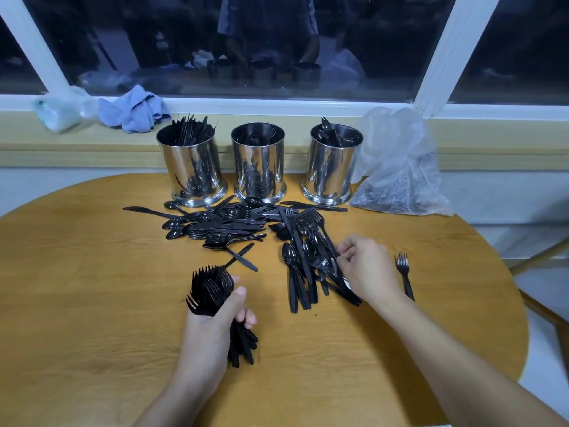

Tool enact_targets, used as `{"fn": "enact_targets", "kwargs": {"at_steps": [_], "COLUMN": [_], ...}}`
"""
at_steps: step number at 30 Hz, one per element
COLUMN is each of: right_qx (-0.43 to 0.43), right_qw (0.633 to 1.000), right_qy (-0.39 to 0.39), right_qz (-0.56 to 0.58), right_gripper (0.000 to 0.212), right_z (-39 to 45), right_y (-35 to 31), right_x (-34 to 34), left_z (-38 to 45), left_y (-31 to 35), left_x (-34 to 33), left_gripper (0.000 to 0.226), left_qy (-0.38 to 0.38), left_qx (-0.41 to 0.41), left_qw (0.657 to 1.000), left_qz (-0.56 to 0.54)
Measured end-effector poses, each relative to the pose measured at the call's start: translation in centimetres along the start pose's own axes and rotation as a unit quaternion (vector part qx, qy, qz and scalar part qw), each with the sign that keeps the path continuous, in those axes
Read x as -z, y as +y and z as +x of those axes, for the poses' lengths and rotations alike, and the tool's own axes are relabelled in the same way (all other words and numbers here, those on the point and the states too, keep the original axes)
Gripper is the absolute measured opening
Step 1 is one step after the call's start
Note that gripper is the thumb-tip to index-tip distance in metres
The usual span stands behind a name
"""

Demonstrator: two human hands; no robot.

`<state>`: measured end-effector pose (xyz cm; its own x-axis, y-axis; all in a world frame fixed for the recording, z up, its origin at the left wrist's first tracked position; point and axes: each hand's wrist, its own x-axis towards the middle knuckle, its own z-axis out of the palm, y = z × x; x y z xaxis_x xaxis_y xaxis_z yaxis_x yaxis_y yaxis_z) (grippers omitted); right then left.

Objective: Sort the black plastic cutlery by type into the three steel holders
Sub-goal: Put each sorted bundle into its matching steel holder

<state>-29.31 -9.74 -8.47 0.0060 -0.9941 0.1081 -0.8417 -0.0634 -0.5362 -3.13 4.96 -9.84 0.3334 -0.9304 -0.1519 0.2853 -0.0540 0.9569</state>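
Your three steel holders (pixel 259 161) were part-filled; much cutlery pile (pixel 246 223) remained. Your left hand (pixel 212 322) clasped a fork bundle (pixel 212 288); right hand (pixel 366 266) pinched another piece.

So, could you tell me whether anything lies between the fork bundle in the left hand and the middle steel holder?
Yes. The loose cutlery pile lies on the table between the fork bundle in the left hand and the middle holder, so the bundle would probably need carrying over it.
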Motion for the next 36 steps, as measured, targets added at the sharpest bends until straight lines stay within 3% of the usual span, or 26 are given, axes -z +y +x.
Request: {"fn": "enact_targets", "kwargs": {"at_steps": [6, 10, 13, 17, 19, 22, 25, 27, 32, 36], "right_qx": [-0.026, 0.027, 0.067, 0.098, 0.118, 0.111, 0.104, 0.091, 0.062, 0.051], "right_qw": [0.992, 0.965, 0.948, 0.928, 0.928, 0.946, 0.986, 0.993, 0.995, 0.997], "right_qy": [-0.020, -0.126, -0.191, -0.234, -0.245, -0.191, -0.015, 0.049, 0.040, 0.034], "right_qz": [0.123, 0.228, 0.248, 0.272, 0.254, 0.238, 0.127, 0.051, -0.067, -0.051], "right_gripper": [0.018, 0.022, 0.022, 0.023, 0.025, 0.026, 0.012, 0.009, 0.018, 0.014], "right_z": [-1.7, -5.2, -7.4, -9.0, -9.3, -9.4, -8.6, -7.8, -7.2, -7.6], "right_y": [-1.0, -3.8, -6.0, -7.8, -8.1, -7.3, -4.7, -3.1, -1.2, -1.1], "right_x": [1.6, 1.7, 0.6, -0.6, -0.9, -1.0, -0.8, -0.6, -0.7, -0.4], "left_z": [-0.4, 0.0, 0.8, 1.7, 1.7, 1.3, 1.1, 0.9, 0.2, -0.1], "left_y": [1.0, 1.6, 1.9, 1.8, 1.6, 1.7, 1.7, 1.5, 0.6, 0.4], "left_x": [-0.6, -2.0, -3.4, -4.2, -4.4, -4.3, -3.4, -2.8, -2.4, -2.4], "left_gripper": [0.021, 0.048, 0.031, 0.044, 0.035, 0.018, 0.018, 0.021, 0.025, 0.022], "left_qy": [-0.022, -0.057, -0.037, -0.023, -0.011, -0.003, 0.007, 0.001, -0.033, -0.052], "left_qx": [0.024, -0.006, -0.019, 0.003, 0.022, 0.033, 0.068, 0.076, 0.034, 0.010], "left_qw": [0.999, 0.998, 0.998, 0.998, 0.998, 0.997, 0.991, 0.991, 0.997, 0.998], "left_qz": [-0.022, 0.033, -0.036, -0.058, -0.061, -0.077, -0.114, -0.108, -0.053, -0.040]}}
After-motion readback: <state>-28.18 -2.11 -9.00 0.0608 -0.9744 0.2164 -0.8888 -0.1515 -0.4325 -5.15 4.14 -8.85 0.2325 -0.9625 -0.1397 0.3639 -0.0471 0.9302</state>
